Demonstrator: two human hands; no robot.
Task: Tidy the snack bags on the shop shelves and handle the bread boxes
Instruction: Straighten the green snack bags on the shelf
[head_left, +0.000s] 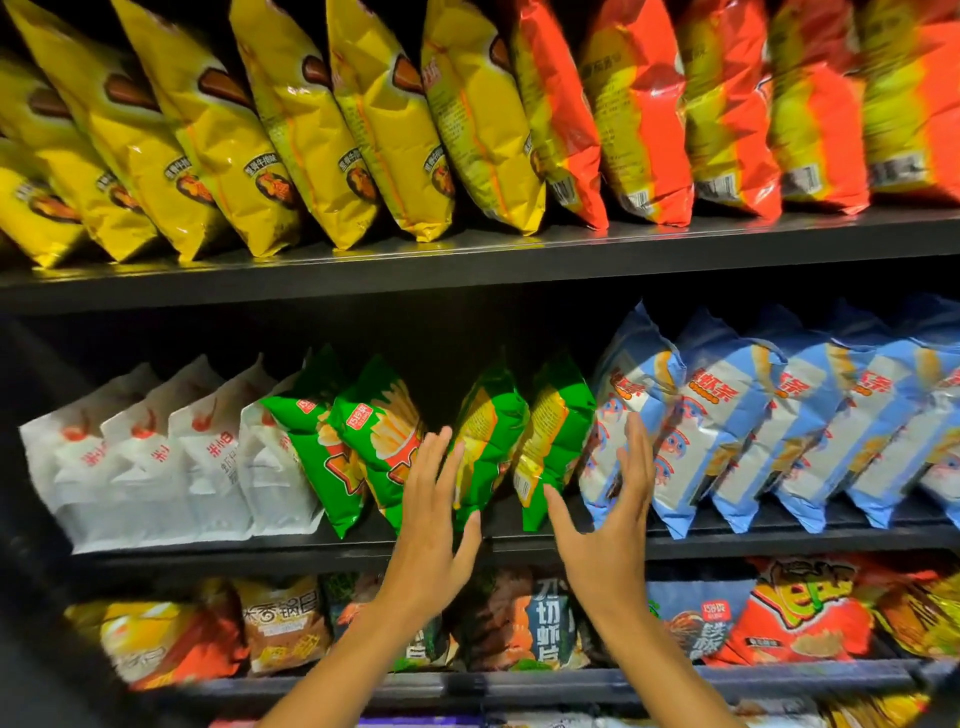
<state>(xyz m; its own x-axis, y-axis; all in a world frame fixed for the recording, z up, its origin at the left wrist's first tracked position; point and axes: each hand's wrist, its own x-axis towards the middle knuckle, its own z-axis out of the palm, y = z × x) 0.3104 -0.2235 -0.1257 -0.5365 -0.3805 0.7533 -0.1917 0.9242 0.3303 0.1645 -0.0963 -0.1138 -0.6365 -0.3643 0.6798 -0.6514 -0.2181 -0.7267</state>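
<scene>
You are facing a retail shop display. Black tiered shelves carry packaged snacks grouped by product: yellow bags and orange bags on top, white bags, green bags and blue bags below, barcodes visible.

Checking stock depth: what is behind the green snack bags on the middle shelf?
Behind the green snack bags only dark shelf back shows above them. Whether more bags stand behind is hidden by the front bags and both hands.
</scene>
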